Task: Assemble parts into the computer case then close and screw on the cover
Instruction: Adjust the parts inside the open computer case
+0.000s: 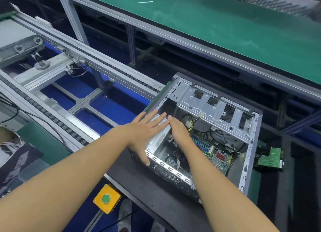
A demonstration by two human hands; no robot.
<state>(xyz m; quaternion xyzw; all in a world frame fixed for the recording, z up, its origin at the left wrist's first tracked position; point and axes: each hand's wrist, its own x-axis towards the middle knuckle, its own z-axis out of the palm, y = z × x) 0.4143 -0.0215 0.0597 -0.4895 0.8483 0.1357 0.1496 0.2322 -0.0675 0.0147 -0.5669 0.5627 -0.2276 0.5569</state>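
An open computer case (250, 145) lies on its side on a dark foam pad, with its motherboard (217, 155) and cables showing inside. A silver box-shaped part (159, 136), likely the power supply, sits in the case's near left corner. My left hand (144, 131) lies flat on top of it with fingers straight and spread, the thumb down along the case's rear wall. My right hand (178, 129) presses against the part's right side with straight fingers. A hard drive (269, 158) with a green circuit board lies on the pad to the right of the case.
A conveyor frame with aluminium rails (69, 86) runs to the left over blue panels. A green-topped bench (225, 27) stands beyond the case. A yellow box with a green push button (106, 198) hangs below the pad's front edge.
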